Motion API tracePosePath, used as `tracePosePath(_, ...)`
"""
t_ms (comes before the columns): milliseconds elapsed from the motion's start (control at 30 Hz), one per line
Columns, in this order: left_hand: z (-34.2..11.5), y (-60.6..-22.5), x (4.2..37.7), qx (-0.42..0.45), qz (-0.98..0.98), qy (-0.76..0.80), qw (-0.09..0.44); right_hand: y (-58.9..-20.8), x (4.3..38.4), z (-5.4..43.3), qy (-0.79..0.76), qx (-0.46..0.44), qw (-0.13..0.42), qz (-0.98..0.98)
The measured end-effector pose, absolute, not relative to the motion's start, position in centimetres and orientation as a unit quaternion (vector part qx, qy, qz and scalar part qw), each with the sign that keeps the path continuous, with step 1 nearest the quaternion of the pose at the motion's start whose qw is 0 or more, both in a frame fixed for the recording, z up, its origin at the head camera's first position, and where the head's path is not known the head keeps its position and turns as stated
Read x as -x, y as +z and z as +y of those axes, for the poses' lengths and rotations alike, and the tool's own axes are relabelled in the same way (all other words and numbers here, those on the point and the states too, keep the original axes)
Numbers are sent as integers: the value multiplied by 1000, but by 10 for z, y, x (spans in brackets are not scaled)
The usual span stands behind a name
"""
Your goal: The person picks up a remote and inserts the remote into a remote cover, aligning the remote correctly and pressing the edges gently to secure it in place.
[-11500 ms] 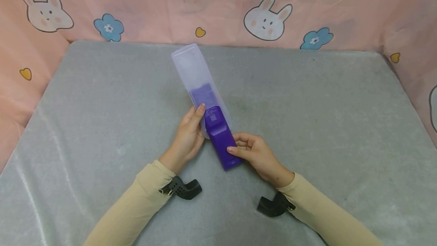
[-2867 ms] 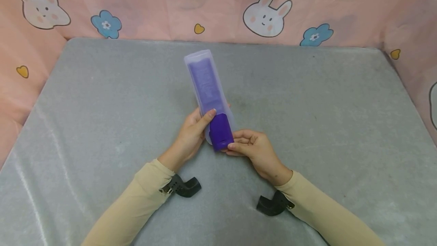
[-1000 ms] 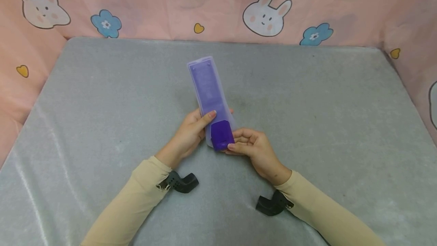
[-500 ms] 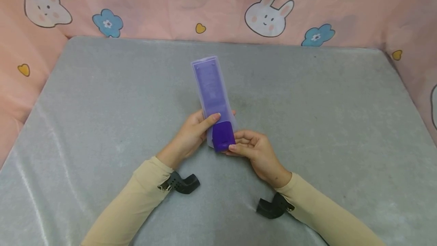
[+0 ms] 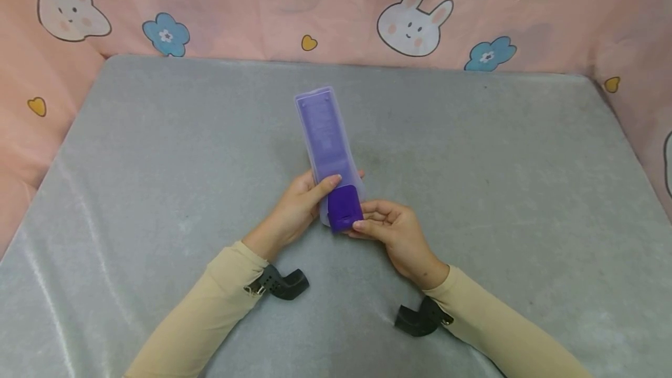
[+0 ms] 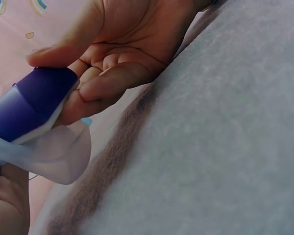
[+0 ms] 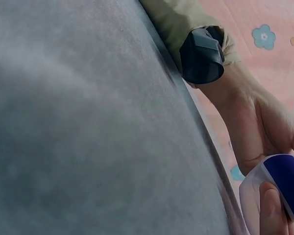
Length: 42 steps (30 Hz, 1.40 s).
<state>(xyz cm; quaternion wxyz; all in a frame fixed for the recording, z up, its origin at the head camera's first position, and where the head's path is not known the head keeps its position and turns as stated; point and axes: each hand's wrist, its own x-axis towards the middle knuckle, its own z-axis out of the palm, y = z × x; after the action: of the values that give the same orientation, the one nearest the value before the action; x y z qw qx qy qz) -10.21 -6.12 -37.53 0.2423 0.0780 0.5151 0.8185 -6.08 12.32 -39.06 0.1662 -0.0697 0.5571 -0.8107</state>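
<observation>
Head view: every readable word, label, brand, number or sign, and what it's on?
No readable text.
Purple device: faint pale marks show through the translucent sleeve, too blurred to read.
Pink backdrop: printed rabbits, flowers and hearts, no legible words.

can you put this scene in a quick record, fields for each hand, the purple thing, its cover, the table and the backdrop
left hand: grips the translucent cover, thumb on top
right hand: pinches the near end of the purple device
purple device: mostly inside the cover, near end uncovered
table: grey covering
backdrop: pink cloth, printed rabbits, flowers, hearts
</observation>
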Motion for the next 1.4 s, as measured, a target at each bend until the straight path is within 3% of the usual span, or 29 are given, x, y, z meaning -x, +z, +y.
tracePosePath(333,-59,-376,101,-38,503,823,260,-386,62,124,-787,61,173,590)
tracePosePath(533,-57,-377,101,-19,484,842,239,-385,64,125,-766,76,165,617)
tracePosePath(633,-58,-376,102,-13,474,850,231,-386,64,126,-755,83,135,636)
tracePosePath(900,-62,-377,103,-9,444,867,227,-385,67,129,-722,94,-10,685)
tracePosePath(1400,-61,-377,101,-3,465,848,254,-385,69,131,-675,129,-71,723)
